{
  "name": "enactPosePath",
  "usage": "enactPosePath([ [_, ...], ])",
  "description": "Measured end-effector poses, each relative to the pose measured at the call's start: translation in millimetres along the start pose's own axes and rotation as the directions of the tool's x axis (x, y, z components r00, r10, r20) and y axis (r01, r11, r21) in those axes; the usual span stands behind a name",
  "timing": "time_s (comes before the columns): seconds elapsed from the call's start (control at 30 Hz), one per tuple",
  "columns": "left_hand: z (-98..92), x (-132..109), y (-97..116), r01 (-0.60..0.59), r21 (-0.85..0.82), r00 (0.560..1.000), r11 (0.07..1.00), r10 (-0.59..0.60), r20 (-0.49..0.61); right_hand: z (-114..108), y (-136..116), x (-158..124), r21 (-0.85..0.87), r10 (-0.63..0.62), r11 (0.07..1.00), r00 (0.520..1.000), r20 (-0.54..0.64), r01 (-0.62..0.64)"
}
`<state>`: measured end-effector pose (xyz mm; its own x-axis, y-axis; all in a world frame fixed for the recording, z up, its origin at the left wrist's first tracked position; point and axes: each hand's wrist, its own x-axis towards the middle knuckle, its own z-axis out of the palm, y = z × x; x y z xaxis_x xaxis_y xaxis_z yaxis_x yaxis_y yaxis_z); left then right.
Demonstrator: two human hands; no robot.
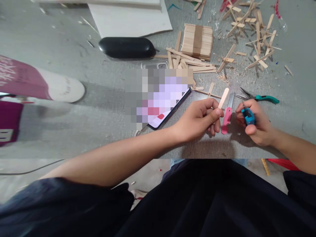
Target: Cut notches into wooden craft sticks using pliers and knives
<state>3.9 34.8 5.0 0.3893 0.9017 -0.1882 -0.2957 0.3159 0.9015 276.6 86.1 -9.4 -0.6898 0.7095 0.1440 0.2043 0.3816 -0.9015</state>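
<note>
A wooden craft stick (223,97) points up from my left hand (201,117), pinched between thumb and fingers. My right hand (259,123) is closed round a small blue-handled tool (248,116), seen end-on, so its exact kind is unclear. Between the hands, a pink folding knife (227,120) lies on the table with its blade out. Beyond my right hand rest teal-handled pliers (265,98). A few glued sticks (209,93) lie just past my left hand.
A lit phone (158,123), partly blurred out, lies left of my left hand. Behind it are a black case (127,47) and a banded stack of craft sticks (206,39). Crossed-stick pieces (258,61) spread over the far right. A pink-and-white tube (59,85) is at left.
</note>
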Motion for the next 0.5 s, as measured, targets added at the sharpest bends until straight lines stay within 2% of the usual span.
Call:
enactPosePath([
  [0.07,0.6,-0.8,-1.0,-0.024,-0.016,1.000,1.000,0.024,0.003,4.3,1.2,0.2,-0.011,-0.073,0.997,0.997,0.022,0.074],
  [0.2,2.1,-3.9,-1.0,-0.051,-0.047,0.998,0.998,0.052,0.018,0.8,-3.9,5.5,-0.208,-0.189,0.960,0.982,0.010,0.187],
  [0.37,4.8,-8.7,3.3,-0.092,-0.068,0.995,0.993,0.095,0.043,-2.0,-9.4,6.6,-0.485,-0.248,0.835,0.964,0.093,0.261],
  [0.5,5.9,-11.9,6.3,-0.063,-0.067,0.997,0.996,0.066,0.047,-1.6,-10.0,6.8,-0.575,-0.292,0.755,0.947,0.134,0.314],
])
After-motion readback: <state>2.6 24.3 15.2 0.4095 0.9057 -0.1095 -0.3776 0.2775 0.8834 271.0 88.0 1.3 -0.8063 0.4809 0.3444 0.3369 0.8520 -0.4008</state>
